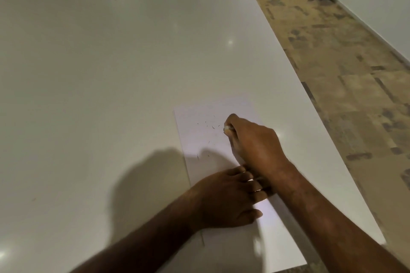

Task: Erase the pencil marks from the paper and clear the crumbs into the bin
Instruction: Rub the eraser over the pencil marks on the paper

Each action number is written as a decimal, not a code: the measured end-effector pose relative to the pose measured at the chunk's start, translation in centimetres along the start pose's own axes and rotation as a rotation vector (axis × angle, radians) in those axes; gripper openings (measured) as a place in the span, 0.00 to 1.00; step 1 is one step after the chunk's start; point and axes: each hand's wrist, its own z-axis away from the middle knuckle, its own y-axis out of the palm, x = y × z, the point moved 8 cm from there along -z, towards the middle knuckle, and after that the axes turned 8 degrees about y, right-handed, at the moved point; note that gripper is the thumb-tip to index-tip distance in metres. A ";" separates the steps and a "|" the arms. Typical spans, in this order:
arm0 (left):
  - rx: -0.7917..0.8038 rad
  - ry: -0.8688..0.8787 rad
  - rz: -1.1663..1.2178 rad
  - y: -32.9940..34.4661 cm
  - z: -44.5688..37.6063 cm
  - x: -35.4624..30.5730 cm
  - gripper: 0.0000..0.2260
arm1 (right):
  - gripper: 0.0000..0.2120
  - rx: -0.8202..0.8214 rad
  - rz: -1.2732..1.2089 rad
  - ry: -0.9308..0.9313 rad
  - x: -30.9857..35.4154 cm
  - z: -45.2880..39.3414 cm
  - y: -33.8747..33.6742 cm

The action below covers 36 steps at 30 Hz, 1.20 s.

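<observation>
The paper (213, 139) is laid near the right edge of the white surface (111, 84), its long axis running away and slightly left. A white eraser (226, 128) is gripped by the right hand (253, 139) on the paper's far half, beside dark crumbs (210, 127). The paper's near half is pressed by the flat, straight-fingered left hand (226, 199). Mottled brown carpet (343, 73) lies beyond the surface's right edge.

Paper (208, 139) lies on table (111, 73), crumbs (209, 127) on it.

table (111, 73): glossy white (lamp glints) | floor (332, 73): mottled tan carpet | wall (381, 6): white
</observation>
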 end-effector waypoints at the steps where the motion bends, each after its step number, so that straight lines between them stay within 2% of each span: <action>1: -0.002 0.011 0.002 0.1 0.0 0.0 0.23 | 0.07 -0.017 -0.015 0.003 -0.4 -0.8 -0.2; 4: 0.005 0.022 0.035 0.6 0.1 0.1 0.24 | 0.08 0.000 -0.020 0.023 -1.4 -2.9 -0.3; 8: 0.051 0.012 0.006 0.7 0.1 0.1 0.24 | 0.04 -0.011 -0.009 0.012 -0.6 -0.8 -0.4; 12: 0.016 0.017 0.033 0.4 0.0 0.2 0.24 | 0.06 -0.026 -0.019 0.010 -1.1 -1.8 -0.1; 14: 0.029 0.017 0.045 0.6 0.0 0.2 0.24 | 0.07 -0.004 -0.013 0.035 -1.4 -3.1 -0.2; 18: 0.114 0.008 0.013 1.2 0.0 0.2 0.25 | 0.02 0.044 0.009 0.063 -0.8 -2.0 -0.3; 21: 0.106 0.006 0.012 0.8 0.0 0.2 0.24 | 0.04 0.086 -0.008 0.048 -0.6 -0.2 -0.1; 25: 0.102 0.011 0.039 0.8 -0.1 0.2 0.25 | 0.06 0.005 -0.038 0.066 -1.8 -2.6 -0.4; 32: 0.120 0.007 0.034 0.9 -0.1 0.3 0.25 | 0.02 0.035 -0.006 0.055 -1.3 -0.6 -0.3; 36: 0.096 0.014 0.037 0.6 -0.1 0.2 0.24 | 0.07 -0.020 -0.036 0.079 -2.2 -2.4 -0.5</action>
